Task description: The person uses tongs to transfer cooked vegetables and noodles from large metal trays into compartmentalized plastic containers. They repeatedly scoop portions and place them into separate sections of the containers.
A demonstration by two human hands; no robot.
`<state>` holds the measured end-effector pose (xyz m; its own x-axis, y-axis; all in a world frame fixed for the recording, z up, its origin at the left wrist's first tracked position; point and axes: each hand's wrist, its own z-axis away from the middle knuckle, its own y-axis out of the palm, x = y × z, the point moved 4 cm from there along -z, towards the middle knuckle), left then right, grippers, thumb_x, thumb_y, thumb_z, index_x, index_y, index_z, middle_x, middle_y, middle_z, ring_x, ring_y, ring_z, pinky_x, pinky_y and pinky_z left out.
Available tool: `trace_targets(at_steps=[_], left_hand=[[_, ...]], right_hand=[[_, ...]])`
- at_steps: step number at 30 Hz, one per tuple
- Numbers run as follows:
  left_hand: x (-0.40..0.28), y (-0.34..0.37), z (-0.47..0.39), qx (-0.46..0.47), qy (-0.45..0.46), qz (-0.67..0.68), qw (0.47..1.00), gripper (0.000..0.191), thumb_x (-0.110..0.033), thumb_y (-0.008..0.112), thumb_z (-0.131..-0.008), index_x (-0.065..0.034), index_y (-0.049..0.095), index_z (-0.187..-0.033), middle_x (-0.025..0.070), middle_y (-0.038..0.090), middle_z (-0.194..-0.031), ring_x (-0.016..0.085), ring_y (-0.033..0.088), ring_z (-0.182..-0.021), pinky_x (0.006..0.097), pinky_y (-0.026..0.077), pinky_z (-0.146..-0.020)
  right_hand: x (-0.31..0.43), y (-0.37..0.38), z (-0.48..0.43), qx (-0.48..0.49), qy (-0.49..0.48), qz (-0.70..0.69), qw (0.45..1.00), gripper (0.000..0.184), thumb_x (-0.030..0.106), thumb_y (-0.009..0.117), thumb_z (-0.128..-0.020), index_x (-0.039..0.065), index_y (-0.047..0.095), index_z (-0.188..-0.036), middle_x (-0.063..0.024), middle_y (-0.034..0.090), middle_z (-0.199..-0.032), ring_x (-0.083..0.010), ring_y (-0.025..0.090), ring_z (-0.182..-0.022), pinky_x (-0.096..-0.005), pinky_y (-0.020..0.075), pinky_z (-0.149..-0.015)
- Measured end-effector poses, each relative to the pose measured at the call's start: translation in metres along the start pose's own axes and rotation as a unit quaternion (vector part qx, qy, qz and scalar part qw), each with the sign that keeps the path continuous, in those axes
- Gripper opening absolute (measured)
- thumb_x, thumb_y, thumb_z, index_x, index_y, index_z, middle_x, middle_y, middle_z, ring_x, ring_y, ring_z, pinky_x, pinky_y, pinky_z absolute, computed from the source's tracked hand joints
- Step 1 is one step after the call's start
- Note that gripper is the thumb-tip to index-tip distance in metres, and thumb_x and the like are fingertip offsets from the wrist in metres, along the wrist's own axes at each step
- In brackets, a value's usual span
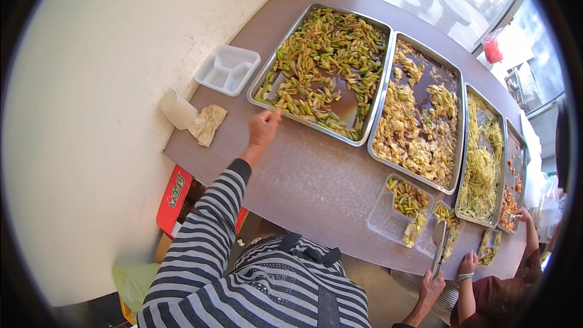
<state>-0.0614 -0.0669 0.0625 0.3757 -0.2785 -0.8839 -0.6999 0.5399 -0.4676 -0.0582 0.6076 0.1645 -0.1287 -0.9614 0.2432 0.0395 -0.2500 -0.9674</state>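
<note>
My left hand (265, 127) is at the near left rim of a metal tray of cut green stems (328, 54), fingers curled together; whether it grips the rim cannot be told. In my right hand (432, 284) are metal tongs (440, 246), their tips over a clear compartment container (428, 237) holding some vegetables. Beside it lies another clear container (382, 212) with green stems in one compartment and a pale vegetable portion at its right side. Further trays hold cooked cabbage (401, 123), pale green shreds (478, 159) and reddish-brown pieces (508, 207).
An empty white compartment tray (227, 69), a tipped paper cup (178, 109) and crumpled paper (208, 124) lie by the wall. At right, a co-worker's braceleted hand (468, 263) is near a filled container (489, 248); the other hand (524, 215) reaches the last tray. A red box (174, 200) stands below.
</note>
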Motion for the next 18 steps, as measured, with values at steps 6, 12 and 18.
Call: trace_targets(at_steps=[6, 12, 18], left_hand=[[0.02, -0.091, -0.108, -0.163, 0.3, -0.283, 0.897, 0.019, -0.023, 0.07, -0.078, -0.0134, 0.065, -0.094, 0.0035, 0.068, -0.08, 0.025, 0.065, -0.082, 0.0415, 0.047, -0.076], [0.041, -0.097, -0.134, 0.015, 0.195, -0.311, 0.93, 0.026, -0.018, 0.074, -0.073, -0.0112, 0.068, -0.098, 0.0057, 0.07, -0.078, 0.024, 0.068, -0.076, 0.0388, 0.051, -0.077], [0.039, -0.117, -0.144, 0.012, 0.159, -0.21, 0.965, 0.026, -0.017, 0.075, -0.073, -0.0105, 0.07, -0.097, 0.0045, 0.07, -0.076, 0.023, 0.067, -0.072, 0.036, 0.052, -0.071]], right_hand=[[0.118, 0.011, 0.018, -0.017, -0.007, -0.031, 0.999, 0.028, 0.016, 0.066, -0.081, -0.002, 0.058, -0.102, -0.0231, 0.06, -0.067, -0.0404, 0.06, -0.061, -0.045, 0.046, -0.058], [0.199, 0.014, 0.041, -0.031, -0.051, -0.077, 0.995, 0.024, 0.016, 0.066, -0.082, -0.002, 0.057, -0.096, -0.0174, 0.055, -0.061, -0.0329, 0.054, -0.052, -0.0408, 0.0444, -0.054], [0.239, 0.018, 0.034, -0.018, -0.078, -0.106, 0.991, 0.022, 0.014, 0.068, -0.082, -0.002, 0.058, -0.095, -0.0136, 0.054, -0.063, -0.0232, 0.05, -0.052, -0.0358, 0.0432, -0.053]])
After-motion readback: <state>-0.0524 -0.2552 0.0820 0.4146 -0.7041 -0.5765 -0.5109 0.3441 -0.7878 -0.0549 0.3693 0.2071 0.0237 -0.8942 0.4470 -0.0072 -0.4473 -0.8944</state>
